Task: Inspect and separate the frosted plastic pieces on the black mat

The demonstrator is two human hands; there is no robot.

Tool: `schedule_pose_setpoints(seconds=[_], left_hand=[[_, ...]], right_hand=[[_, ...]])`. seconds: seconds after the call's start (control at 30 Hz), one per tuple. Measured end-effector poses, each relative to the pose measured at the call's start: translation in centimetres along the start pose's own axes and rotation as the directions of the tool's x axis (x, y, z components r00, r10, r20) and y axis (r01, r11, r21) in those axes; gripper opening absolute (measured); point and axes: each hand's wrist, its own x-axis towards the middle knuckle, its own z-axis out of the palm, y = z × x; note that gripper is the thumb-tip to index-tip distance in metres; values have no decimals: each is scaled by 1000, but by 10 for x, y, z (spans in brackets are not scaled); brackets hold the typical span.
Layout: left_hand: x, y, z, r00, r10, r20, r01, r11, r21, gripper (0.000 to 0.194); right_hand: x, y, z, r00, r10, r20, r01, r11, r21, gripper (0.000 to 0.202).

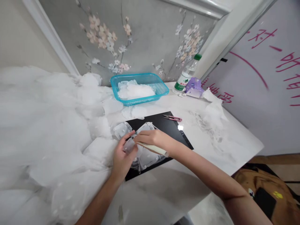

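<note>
Over a black mat (159, 118), my left hand (124, 156) curls with thumb and forefinger round a small translucent white piece (129, 145). My right hand (152, 139) meets it from the right, its fingers bent down at the same piece. Beneath the right palm lies a flat, cream-coloured strip (153, 148); whether the palm grips it is hard to tell. More translucent pieces with white dots (147, 157) lie on the mat under and around both hands. Another such piece (122, 129) rests at the mat's left edge.
Thin white pieces (58, 125) heap up across the left side. Behind the mat stands a blue basket (140, 101) holding more. Pink-handled snips (174, 118) lie on the mat's back right. Farther right are a bottle (187, 75), a purple packet (194, 87) and crumpled white tissue (214, 107).
</note>
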Motion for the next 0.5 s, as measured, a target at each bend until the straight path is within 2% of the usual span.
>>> schedule_pose_setpoints(seconds=[0.1, 0.17, 0.27, 0.33, 0.4, 0.47, 0.5], left_hand=[[0, -1, 0, 1000, 11, 3, -11, 1000, 14, 46], [1, -2, 1, 998, 62, 13, -62, 998, 14, 44], [3, -5, 2, 994, 111, 22, -111, 994, 0, 43], [4, -6, 2, 994, 104, 28, -104, 995, -9, 45], [5, -6, 1, 994, 104, 28, -103, 994, -33, 49], [5, -5, 1, 994, 104, 28, -102, 992, -70, 52], [5, -4, 2, 996, 90, 29, -87, 993, -83, 53]], right_hand=[[6, -9, -4, 991, 65, 113, -48, 988, -147, 18], [10, -13, -5, 982, 85, 171, -45, 974, -223, 18], [14, -13, -3, 982, 67, 175, -15, 959, -284, 19], [13, -11, -1, 997, 1, 74, 16, 972, -234, 18], [7, -9, 0, 991, -62, -120, 51, 995, -88, 14], [-1, -9, -1, 938, -32, -346, 74, 991, 108, 10], [-6, -9, -2, 896, 30, -442, 65, 978, 200, 8]])
